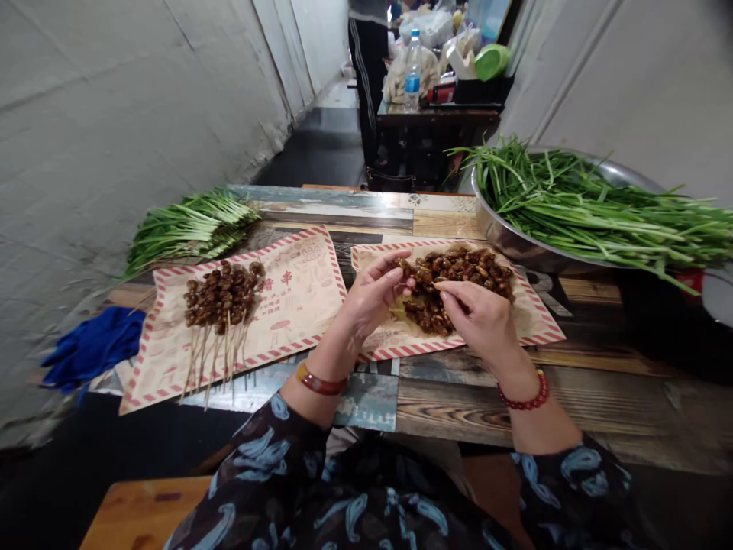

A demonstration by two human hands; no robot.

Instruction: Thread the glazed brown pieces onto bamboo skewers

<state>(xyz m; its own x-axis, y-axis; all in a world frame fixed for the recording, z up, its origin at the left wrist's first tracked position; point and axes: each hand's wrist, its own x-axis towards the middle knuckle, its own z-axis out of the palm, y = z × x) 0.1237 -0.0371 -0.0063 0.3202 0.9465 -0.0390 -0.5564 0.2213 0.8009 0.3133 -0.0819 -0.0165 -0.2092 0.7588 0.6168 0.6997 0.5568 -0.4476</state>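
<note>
Over the right paper sheet, my left hand is closed around a thin wooden skewer, mostly hidden, with glossy brown pupa-like pieces at its upper end. Close beside it, my right hand pinches at the same pieces with thumb and fingertips; what exactly lies between them is too small to make out. Beneath and behind both hands lies a heap of loose brown pieces. Several finished-looking skewers of such pieces lie together on the left paper sheet, their bare sticks pointing toward me.
A metal basin heaped with green chives stands at the right. Skewered greens lie at the back left, and a blue glove at the left edge. Beyond the table, a person stands near a bottle and bags.
</note>
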